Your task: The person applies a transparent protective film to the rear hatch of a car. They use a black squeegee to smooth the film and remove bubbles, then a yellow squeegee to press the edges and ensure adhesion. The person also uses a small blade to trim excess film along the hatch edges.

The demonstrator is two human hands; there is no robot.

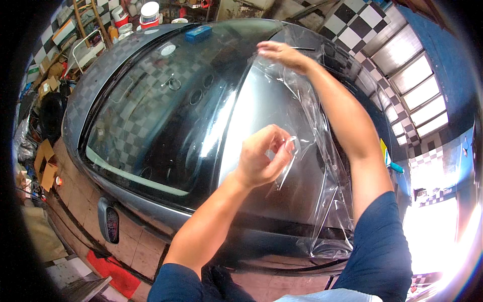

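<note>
Blue box (198, 33) sitting by windshield (151, 116); checkered wall (354, 30) standing beyond. Left hand (264, 157) pinching clear film (322, 151) over roof (240, 141); right hand (286, 56) extending straight fingers, contact unclear.

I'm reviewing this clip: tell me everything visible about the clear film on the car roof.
The clear film is a thin, glossy, transparent sheet, seemingly plastic. It lies loosely over the dark car roof, not smoothed flat: long creases and folds run along its right-hand part, down to a crumpled lower edge. The left hand appears to pinch a bit of it between thumb and finger. The right hand is by its far end; contact there is unclear.
</note>
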